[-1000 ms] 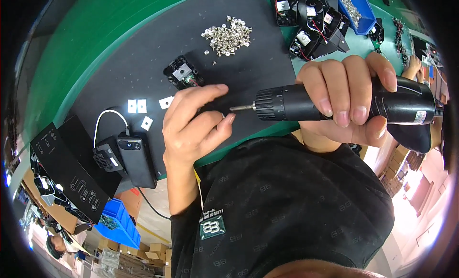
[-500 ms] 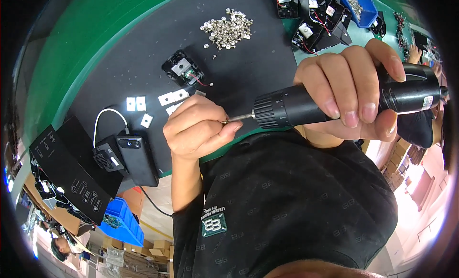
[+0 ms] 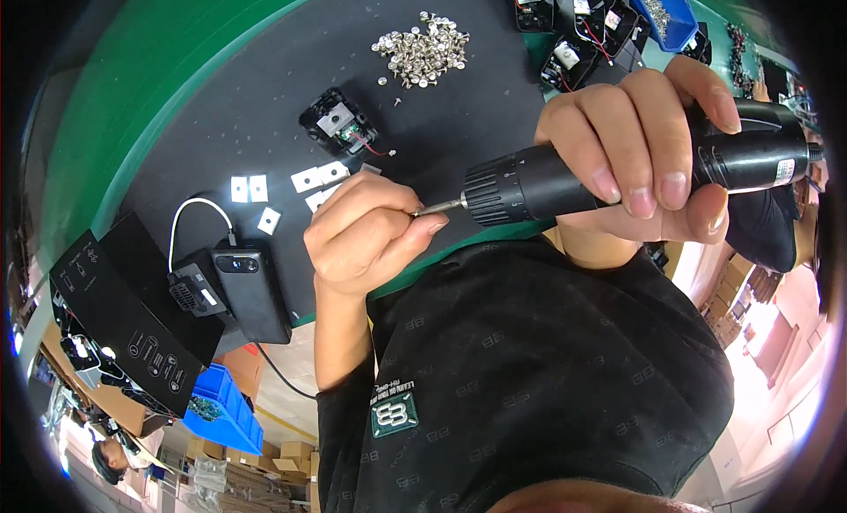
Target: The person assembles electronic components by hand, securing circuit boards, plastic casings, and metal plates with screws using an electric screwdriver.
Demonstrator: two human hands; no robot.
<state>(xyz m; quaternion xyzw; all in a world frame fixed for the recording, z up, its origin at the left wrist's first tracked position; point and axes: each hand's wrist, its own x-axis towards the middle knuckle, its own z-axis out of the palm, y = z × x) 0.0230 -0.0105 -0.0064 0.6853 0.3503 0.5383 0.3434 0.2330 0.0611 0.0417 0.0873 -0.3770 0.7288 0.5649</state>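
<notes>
Your right hand (image 3: 640, 151) grips the electric screwdriver (image 3: 538, 182), your left hand (image 3: 363, 235) its bit (image 3: 445, 206) — upper-centre housing (image 3: 361, 116) has its plate (image 3: 335, 119); loose plates (image 3: 268, 220) lie centre-left.

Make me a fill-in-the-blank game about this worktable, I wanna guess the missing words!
The right hand grips a cylindrical power screwdriver coloured ____.
The left hand curls around the ____ (tip/base) of the thin silvery metal bit.
The curved cable plugged into the black rectangular device is coloured ____.
The plastic bin at lower left is coloured ____.

Missing words: black; tip; white; blue.
</notes>
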